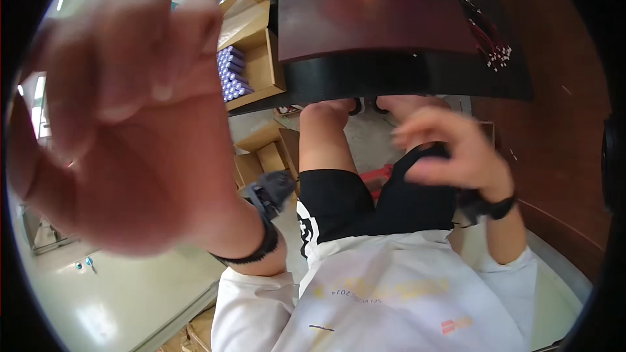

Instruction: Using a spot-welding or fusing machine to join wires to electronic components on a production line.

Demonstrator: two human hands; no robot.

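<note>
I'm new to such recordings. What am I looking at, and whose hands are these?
No machine: these are a person's bare hands, seen by a wide fisheye camera on the head, looking down. The left hand looms open near the lens; the blurred right hand is over the lap. No held item shows in either. Ahead, a black table carries a dark reddish-brown flat sheet and thin red wires with white ends; at left is an open brown cardboard box of purple cylinders.

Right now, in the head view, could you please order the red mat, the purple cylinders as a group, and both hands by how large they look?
Largest to smallest:
1. Left hand, enlarged by its nearness to the camera
2. Red mat
3. Right hand
4. Purple cylinders, as a group
</note>
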